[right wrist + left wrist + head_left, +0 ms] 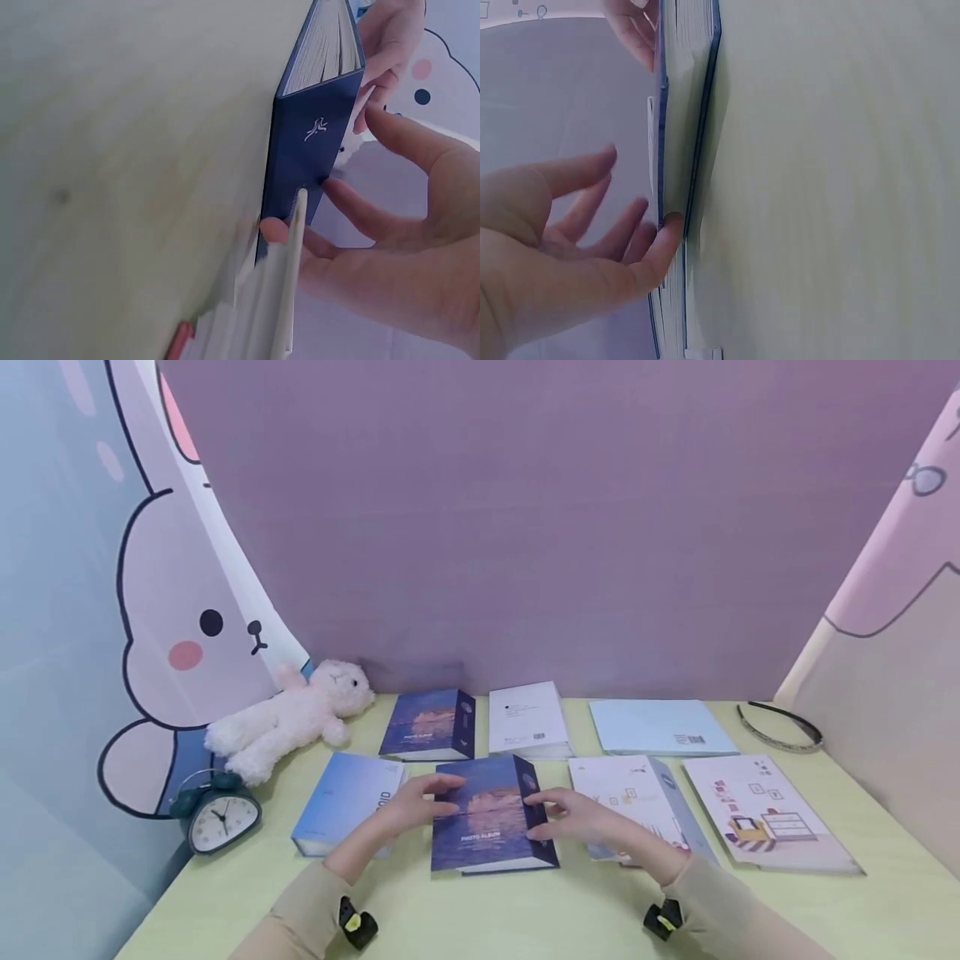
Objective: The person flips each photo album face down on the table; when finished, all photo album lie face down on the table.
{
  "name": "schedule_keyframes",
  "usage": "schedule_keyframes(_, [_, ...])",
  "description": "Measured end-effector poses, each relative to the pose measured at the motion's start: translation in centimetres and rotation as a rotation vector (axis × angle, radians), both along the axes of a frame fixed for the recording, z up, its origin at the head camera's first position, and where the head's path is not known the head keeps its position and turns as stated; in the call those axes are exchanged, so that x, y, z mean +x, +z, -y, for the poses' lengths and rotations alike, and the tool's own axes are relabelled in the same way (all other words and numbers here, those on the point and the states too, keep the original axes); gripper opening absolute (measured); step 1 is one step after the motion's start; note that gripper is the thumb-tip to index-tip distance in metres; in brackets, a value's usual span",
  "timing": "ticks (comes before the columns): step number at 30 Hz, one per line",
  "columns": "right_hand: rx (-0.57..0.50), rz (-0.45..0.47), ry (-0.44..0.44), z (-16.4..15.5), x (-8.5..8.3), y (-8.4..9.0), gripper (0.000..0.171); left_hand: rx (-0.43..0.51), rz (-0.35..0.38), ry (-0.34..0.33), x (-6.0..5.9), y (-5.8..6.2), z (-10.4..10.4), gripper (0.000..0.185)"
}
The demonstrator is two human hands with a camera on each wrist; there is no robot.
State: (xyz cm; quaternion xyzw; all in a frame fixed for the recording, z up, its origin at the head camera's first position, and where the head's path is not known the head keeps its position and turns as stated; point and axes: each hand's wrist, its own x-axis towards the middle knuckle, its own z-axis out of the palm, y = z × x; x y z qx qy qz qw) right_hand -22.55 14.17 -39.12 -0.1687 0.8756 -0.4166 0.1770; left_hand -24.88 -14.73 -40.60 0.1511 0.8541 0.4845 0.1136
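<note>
Pale green desktop (pixel 525 918) under us, matte and smooth, with a purple wall behind and cartoon-rabbit panels at both sides. We count seven flat rectangular albums lying here. Our left hand (pixel 416 806) and right hand (pixel 585 822), fingers relaxed and loosely spread, touch the two sides of the glossy dark-blue photo album (pixel 487 818) lying front and centre. One fluffy white plush lamb (pixel 292 714), one round alarm clock (pixel 221 818), one thin headband (pixel 780 727).
</note>
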Motion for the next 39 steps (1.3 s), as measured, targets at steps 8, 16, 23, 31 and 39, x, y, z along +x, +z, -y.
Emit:
schedule_keyframes(8, [-0.007, -0.003, 0.118, -0.4, 0.1, 0.1, 0.073, -0.005, -0.014, 0.147, 0.0, 0.0, -0.1, 0.057])
schedule_keyframes(16, [0.047, -0.058, 0.157, -0.3, 0.5, 0.0, 0.08, -0.061, 0.086, 0.097, 0.3, 0.0, 0.8, 0.078])
schedule_keyframes(23, [0.083, -0.103, 0.153, 0.0, 0.3, 0.2, 0.08, -0.104, 0.078, 0.075, 0.5, 0.1, 1.1, 0.07])
schedule_keyframes(31, [0.103, -0.108, 0.195, 0.2, 0.0, -0.1, 0.089, -0.096, 0.125, 0.059, 0.5, -0.2, 1.2, 0.064])
schedule_keyframes(39, [0.13, -0.124, 0.197, 0.2, -0.1, 0.0, 0.087, -0.087, 0.144, 0.056, 0.2, 0.1, 1.0, 0.064])
